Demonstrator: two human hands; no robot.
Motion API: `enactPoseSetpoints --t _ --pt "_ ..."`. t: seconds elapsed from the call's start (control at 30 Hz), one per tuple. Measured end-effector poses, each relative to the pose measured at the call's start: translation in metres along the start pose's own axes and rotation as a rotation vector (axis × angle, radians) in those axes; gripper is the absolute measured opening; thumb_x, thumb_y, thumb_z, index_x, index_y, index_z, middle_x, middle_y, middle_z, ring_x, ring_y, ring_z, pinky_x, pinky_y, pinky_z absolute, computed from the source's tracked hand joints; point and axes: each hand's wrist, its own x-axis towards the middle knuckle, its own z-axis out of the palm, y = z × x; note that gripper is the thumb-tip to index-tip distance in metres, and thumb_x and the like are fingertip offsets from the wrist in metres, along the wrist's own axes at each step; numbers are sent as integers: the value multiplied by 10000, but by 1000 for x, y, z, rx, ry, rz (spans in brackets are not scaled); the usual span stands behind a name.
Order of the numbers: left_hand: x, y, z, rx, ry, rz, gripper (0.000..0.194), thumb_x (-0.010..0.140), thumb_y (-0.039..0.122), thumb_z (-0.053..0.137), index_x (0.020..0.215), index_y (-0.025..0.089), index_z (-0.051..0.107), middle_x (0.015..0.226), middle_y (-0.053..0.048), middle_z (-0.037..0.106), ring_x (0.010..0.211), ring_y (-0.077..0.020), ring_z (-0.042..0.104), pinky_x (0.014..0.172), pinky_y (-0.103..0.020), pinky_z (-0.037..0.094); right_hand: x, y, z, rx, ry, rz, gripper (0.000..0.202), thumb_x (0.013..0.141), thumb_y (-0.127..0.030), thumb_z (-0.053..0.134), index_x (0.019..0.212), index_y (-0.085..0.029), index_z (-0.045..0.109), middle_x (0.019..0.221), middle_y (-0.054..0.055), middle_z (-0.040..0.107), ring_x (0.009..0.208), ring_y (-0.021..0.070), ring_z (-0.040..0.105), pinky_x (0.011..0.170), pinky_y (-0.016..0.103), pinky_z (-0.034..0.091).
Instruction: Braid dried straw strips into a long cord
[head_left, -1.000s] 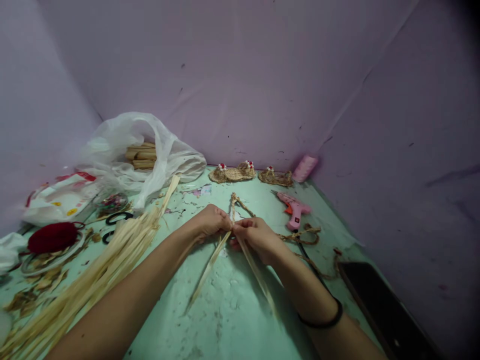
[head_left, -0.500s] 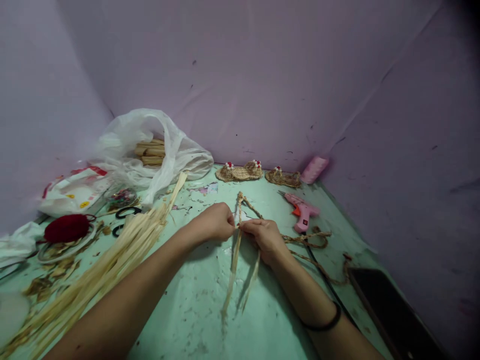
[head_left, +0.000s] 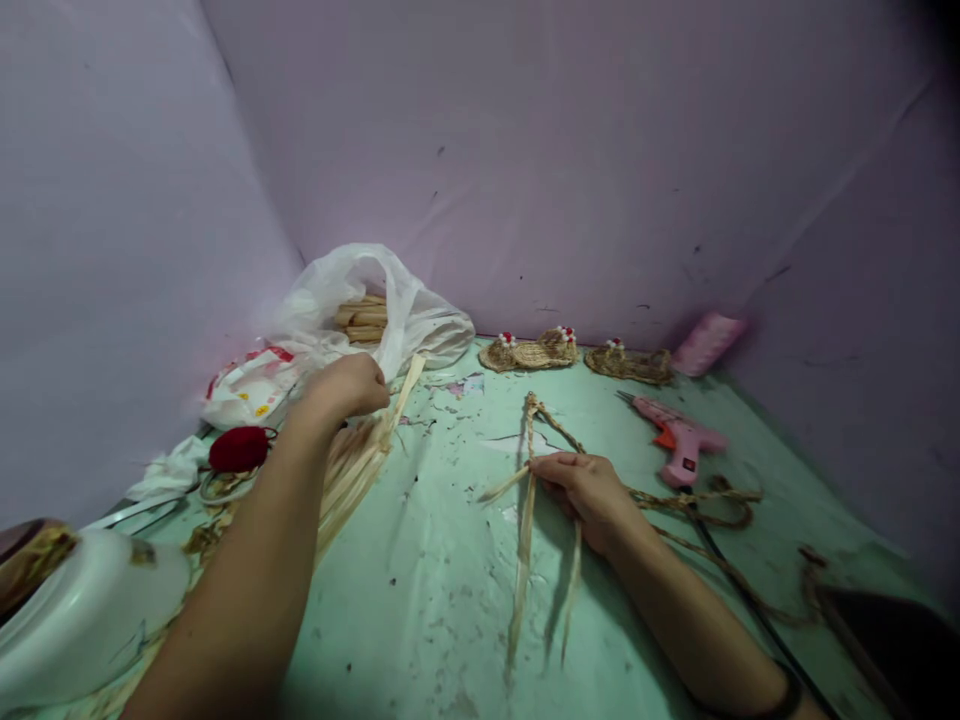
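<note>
My right hand [head_left: 581,490] pinches a straw-coloured braid [head_left: 531,425] partway down, its fingers closed on it. Loose strand ends hang below, and one short strand [head_left: 504,487] sticks out to the left of the fingertips. The braid's top makes a peak, with a second braided leg running down behind my right hand. My left hand [head_left: 349,388] is above the far end of a bundle of pale flat fibre strips [head_left: 360,470], in front of the plastic bag. Its fingers are curled closed; what they hold, if anything, is hidden.
Behind stand a white plastic bag [head_left: 442,330] with dry stalks, woven slippers [head_left: 529,352] with bead trim, and a pink spool [head_left: 709,343]. Right lie a pink glue gun [head_left: 682,440], its cord and a dark phone [head_left: 892,640]. Left are red yarn [head_left: 238,450] and a white container [head_left: 97,620].
My left hand has left the braid and moved left to the fibre bundle. My right hand keeps its pinch; a short strand now juts out left of it. The view has turned left.
</note>
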Motion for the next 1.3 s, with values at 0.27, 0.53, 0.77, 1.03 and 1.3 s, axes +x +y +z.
enactPoseSetpoints --t 0.27,0.53,0.77,1.03,1.3 --pt "17 28 47 -89 260 -20 251 644 246 487 801 154 660 845 -161 642 804 -268 575 608 -288 375 0 -2 -1 27 -12 -4 155 528 -245 615 586 -102 606 379 -58 371 337 30 240 363 215 118" --pt "20 30 57 -151 278 -96 256 645 262 518 819 128 651 863 -175 627 834 -283 561 631 -301 374 -3 -5 0 20 -19 7 139 542 -233 603 580 -99 595 383 -63 352 346 28 231 370 215 117" --pt "-12 69 33 -1142 -329 200 231 606 297 569 726 107 619 512 3 486 422 -65 378 384 -180 235 -1 -7 -3 97 -99 16 148 542 -237 601 597 -100 581 384 -78 328 329 18 200 364 211 79" --pt "-29 90 48 -885 -406 206 59 517 181 566 526 143 521 356 47 396 336 -63 343 352 -184 243 -1 -10 -6 152 -153 42 115 545 -205 596 559 -113 528 403 -71 357 322 4 185 359 199 45" --pt "-26 81 41 -194 -377 397 134 470 161 476 535 151 593 472 -17 536 471 -132 482 432 -212 316 -3 -11 -6 175 -143 55 110 552 -173 608 626 -95 582 430 -56 403 348 11 214 347 188 81"
